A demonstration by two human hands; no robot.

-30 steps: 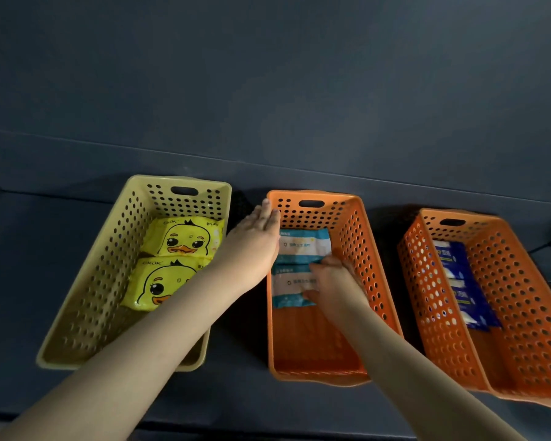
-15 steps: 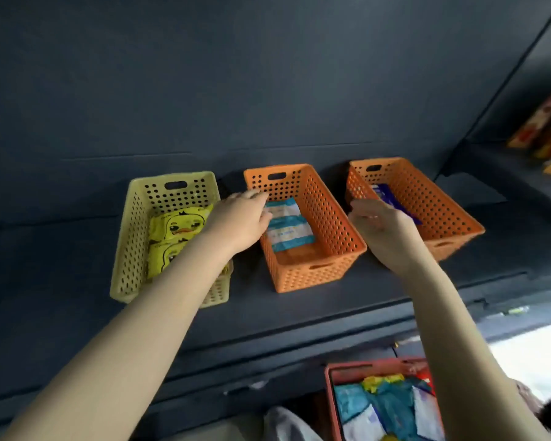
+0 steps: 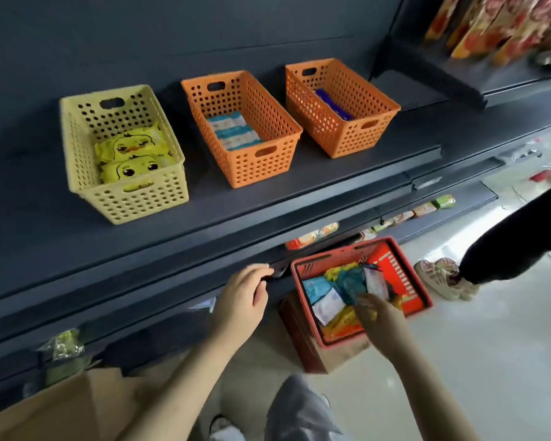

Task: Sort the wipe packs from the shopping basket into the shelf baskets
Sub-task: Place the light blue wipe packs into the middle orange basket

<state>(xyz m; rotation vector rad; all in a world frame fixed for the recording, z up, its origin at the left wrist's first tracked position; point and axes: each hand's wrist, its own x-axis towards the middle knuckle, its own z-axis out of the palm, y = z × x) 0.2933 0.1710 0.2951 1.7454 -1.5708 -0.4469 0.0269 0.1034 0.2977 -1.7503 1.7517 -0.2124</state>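
Fingertips (image 3: 364, 305) of the right grip (image 3: 380, 316), blurred, dip into the shopping basket (image 3: 406, 281), packs (image 3: 326, 305) jumbled under and beyond them; whether it holds one I cannot tell. The left grip (image 3: 245, 294), fingers (image 3: 261, 269) curled, sits farther off at the shelf edge (image 3: 172, 289). The shelf baskets (image 3: 258, 168) stand above both.

Yellow duck-print packs (image 3: 134, 154) in a pale-yellow perforated basket (image 3: 140, 198)

Shop aisle: dark metal gondola shelving (image 3: 268, 205), red plastic shopping basket (image 3: 407, 281) on floor, bright snack packets (image 3: 490, 23) racked alongside.
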